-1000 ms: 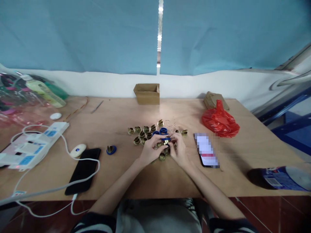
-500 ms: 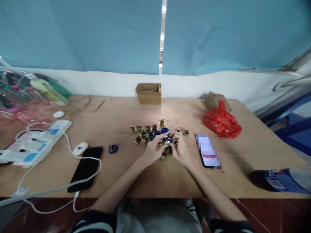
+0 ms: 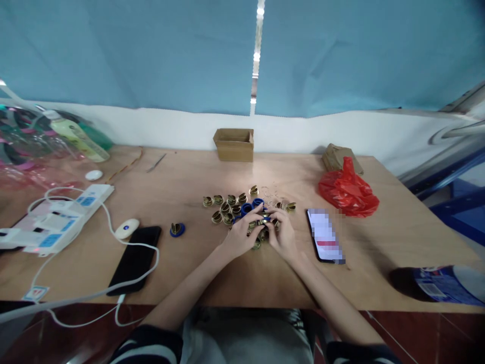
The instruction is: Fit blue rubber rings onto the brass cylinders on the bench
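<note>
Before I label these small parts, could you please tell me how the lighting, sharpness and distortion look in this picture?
Head view: the bright slit between the curtains blows out; a pale glare patch lies on the table before the cardboard box; wide-angle bending curves the edges; the phone screen is pixelated; the blue-and-brass part pinched by left hand and right hand is soft.

We find the box at the bench back, small parts before it; a phone right of them, power strip far left
</note>
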